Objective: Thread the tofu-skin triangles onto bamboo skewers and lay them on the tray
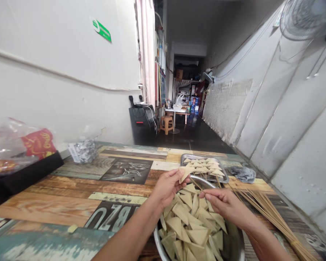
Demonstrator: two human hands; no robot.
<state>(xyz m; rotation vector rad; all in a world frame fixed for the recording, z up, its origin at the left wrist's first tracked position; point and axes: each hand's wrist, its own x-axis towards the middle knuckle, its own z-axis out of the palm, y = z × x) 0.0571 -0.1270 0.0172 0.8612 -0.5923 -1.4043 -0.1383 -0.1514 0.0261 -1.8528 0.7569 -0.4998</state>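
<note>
My left hand (170, 186) pinches a pale triangular tofu piece (185, 173) above the far rim of a metal bowl (237, 237). Several more such tofu triangles (192, 224) are heaped in the bowl. Just right of it, my right hand (222, 203) is closed on a thin bamboo skewer (196, 183), whose tip points toward the held piece. Whether the tip has entered the tofu I cannot tell. Behind the bowl, a metal tray (226, 177) carries skewered tofu triangles (203, 166) in rows.
A bundle of bamboo skewers (271, 214) lies on the wood-patterned table (54, 195) at the right, near a crumpled grey cloth (242, 174). A clear packet (83, 150) stands at the back left, beside a black tray (43, 168) with plastic bags. A small scrap (72, 228) lies front left.
</note>
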